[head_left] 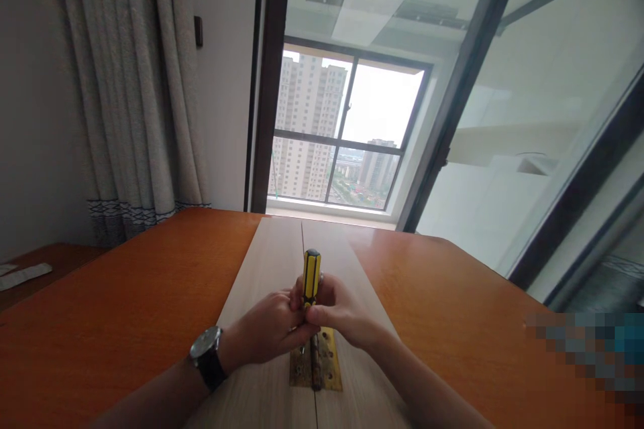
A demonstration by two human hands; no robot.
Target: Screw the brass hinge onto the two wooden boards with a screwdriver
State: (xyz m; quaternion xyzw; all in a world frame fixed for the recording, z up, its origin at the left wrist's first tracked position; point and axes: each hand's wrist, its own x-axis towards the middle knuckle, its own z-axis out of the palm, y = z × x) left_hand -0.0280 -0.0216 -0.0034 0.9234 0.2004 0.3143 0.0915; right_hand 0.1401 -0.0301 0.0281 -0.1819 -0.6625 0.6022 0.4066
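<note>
A screwdriver (312, 275) with a yellow and black handle stands nearly upright, handle end up, over a brass hinge (329, 372). My right hand (345, 308) is closed on the lower part of the handle, thumb across its near side. Meeting it from the other side, my left hand (269, 328) has its fingers closed about the screwdriver's lower end; the shaft and tip are hidden. The hinge lies flat across the seam of two pale wooden boards (274, 255) set side by side. Screw holes show in both leaves, and a small screw seems to stand in the left leaf.
Under the boards is an orange-brown wooden table (151, 295). Grey curtains (131, 80) hang at the left, and a dark-framed glass door (453, 114) rises past the far edge. A white strip (25, 276) lies on a lower surface at far left. The lower right is pixelated.
</note>
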